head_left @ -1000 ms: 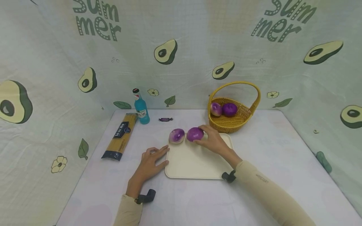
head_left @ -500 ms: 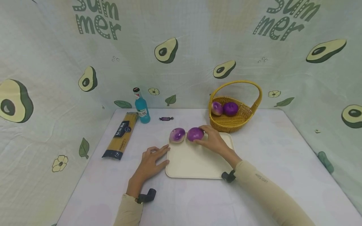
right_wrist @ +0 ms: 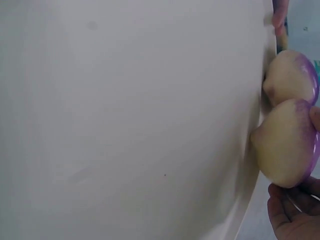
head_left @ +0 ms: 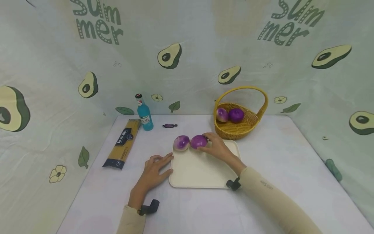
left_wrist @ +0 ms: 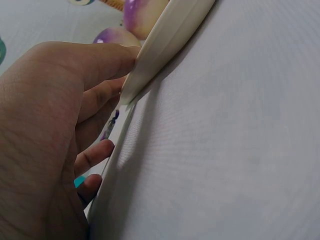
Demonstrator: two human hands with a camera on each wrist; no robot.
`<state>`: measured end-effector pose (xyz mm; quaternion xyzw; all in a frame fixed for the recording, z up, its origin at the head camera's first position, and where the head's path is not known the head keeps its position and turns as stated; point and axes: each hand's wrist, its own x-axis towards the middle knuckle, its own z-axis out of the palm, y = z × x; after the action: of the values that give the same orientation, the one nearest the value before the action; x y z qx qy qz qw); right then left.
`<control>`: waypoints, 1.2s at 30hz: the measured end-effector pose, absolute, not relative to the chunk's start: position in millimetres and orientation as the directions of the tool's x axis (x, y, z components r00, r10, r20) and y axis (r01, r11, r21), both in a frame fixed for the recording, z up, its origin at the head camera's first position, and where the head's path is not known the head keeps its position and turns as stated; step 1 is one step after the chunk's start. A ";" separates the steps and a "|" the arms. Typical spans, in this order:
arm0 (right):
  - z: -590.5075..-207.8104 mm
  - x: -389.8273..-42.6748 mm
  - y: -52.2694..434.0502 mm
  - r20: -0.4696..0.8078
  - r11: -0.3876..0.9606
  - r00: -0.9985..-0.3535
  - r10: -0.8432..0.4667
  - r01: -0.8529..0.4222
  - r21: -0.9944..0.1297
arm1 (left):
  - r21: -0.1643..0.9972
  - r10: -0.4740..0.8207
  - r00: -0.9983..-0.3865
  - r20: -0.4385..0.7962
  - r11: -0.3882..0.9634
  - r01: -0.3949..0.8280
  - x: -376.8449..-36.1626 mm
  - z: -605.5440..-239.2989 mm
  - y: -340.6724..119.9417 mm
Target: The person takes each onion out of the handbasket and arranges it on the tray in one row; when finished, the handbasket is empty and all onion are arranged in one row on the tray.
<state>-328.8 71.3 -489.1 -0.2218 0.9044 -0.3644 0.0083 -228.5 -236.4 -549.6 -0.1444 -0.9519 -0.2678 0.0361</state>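
The right hand grips a smooth round purple turnip at the tray's twelve o'clock; the left hand, fingers relaxed, touches the tray's nine o'clock rim.

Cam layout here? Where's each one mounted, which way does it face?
Head: worn high, looks forward-down at table, both hands, sleeves.
Left wrist: low by left hand, faces tray edge; fingers show.
Right wrist: low over tray, faces turnips; right hand fingertips show.
Shared: tray and both turnips in all views.
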 end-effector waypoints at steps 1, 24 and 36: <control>-488.6 -328.6 70.6 0.143 0.636 -0.900 -0.411 -0.395 -0.663 | 0.498 0.252 -0.957 0.146 0.817 0.291 -227.9 -549.9 -236.4; -482.6 -331.2 68.5 0.074 0.655 -0.894 -0.441 -0.377 -0.655 | 0.491 0.264 -0.953 0.146 0.817 0.302 -230.9 -549.4 -237.5; -481.2 -333.0 77.8 0.066 0.656 -0.897 -0.437 -0.368 -0.659 | 0.501 0.258 -0.956 0.143 0.814 0.294 -229.8 -546.4 -236.2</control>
<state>-333.0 77.8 -481.2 -0.2217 0.9086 -0.3506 0.0492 -229.8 -236.2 -546.4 -0.1450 -0.9517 -0.2686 0.0342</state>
